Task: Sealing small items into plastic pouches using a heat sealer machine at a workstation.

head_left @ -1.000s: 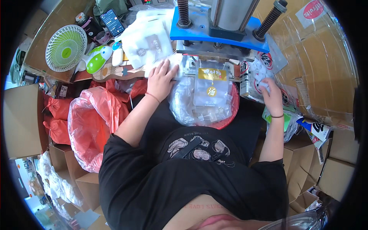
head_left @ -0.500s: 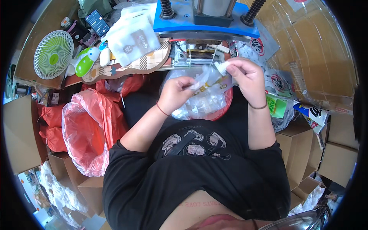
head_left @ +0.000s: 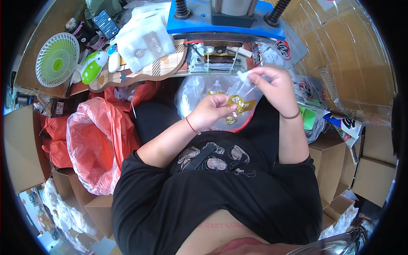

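Observation:
A clear plastic spout pouch (head_left: 250, 94) with gold printing hangs between my two hands, over my lap. My right hand (head_left: 276, 87) is closed in a pinch at its white spout end (head_left: 244, 77). Thumb and fingers of my left hand (head_left: 211, 111) grip the pouch's left side near the gold print. Below and behind it, a clear plastic bag (head_left: 187, 98) of similar pouches lies in a red-rimmed container (head_left: 245, 123) on my lap. Just beyond my hands stands a press with a blue plate (head_left: 225, 26); a metal fixture (head_left: 219, 63) sits beneath it.
Left, a white-and-green fan (head_left: 57, 63), a phone (head_left: 106, 24) and a stack of white frosted bags (head_left: 146, 44) crowd the bench. A red plastic-lined bin (head_left: 95, 146) stands at my left. Right are a green tray (head_left: 308, 118) and an open cardboard box (head_left: 327, 170).
The pouch has turned and spread, so its gold print now shows plainly. My left hand has shifted right and nearer to me; my right hand stays at the spout end.

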A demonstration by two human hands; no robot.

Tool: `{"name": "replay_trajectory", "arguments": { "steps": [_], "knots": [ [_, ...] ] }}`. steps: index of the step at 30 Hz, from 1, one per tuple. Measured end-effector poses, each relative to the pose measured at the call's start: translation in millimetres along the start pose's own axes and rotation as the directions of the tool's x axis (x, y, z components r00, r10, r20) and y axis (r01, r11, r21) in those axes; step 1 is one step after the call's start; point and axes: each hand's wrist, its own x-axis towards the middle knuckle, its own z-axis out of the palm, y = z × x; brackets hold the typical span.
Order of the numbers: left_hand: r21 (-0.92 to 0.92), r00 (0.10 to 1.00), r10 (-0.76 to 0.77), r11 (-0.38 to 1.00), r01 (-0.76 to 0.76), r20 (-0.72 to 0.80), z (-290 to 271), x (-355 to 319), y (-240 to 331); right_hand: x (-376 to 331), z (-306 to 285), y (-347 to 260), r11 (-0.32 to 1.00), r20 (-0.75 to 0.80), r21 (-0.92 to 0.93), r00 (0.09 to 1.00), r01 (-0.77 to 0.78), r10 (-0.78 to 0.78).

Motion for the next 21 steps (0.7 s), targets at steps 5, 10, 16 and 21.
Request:
{"name": "replay_trajectory", "arguments": {
  "steps": [5, 10, 16, 21],
  "knots": [
    [-0.170, 0.998, -0.021, 0.985, 0.031, 0.060, 5, 0, -2, -4, -10, 13, 0.997, 0.120, -0.079, 0.992, -0.018, 0.028],
    [-0.225, 0.994, -0.066, 0.971, 0.085, 0.091, 5, 3, 1, -4, -22, 14, 0.986, 0.185, -0.001, 0.969, -0.167, 0.164],
    [-0.235, 0.986, -0.104, 0.969, 0.070, -0.133, -44, 25, 25, -21, -29, 48, 0.987, -0.114, -0.059, 0.983, -0.152, 0.145],
    [-0.350, 0.980, -0.123, 0.935, 0.061, -0.155, -76, 46, 26, -25, 10, 39, 0.949, -0.088, -0.293, 0.985, 0.115, -0.147]
  ]
}}
